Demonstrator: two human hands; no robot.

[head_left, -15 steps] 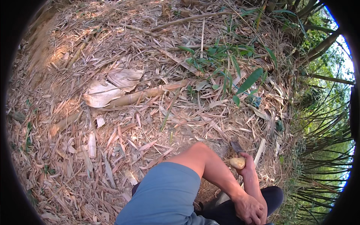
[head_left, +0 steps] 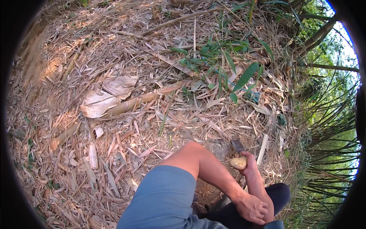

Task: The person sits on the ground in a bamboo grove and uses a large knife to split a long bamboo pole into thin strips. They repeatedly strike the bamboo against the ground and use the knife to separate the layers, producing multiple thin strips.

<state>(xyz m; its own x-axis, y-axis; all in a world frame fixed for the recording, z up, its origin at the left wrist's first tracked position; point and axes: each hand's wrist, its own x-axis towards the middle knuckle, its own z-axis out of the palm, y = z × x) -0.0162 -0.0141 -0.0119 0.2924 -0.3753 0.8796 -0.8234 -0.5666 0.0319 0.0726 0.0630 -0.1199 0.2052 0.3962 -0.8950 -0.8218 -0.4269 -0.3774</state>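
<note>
right hand [head_left: 249, 162] closed round a pale-handled blade [head_left: 238, 145]; left hand [head_left: 251, 208], fingers bent, on right forearm [head_left: 257, 187], grip unclear

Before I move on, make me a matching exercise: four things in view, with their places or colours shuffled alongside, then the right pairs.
1. left hand
2. rounded object
3. sleeve
4. dry sheath

A. blue-grey
B. on the leaf litter, by a stem
C. laid on the right forearm
D. yellowish, at the right hand

Pairs: 1-C, 2-D, 3-A, 4-B.
</note>
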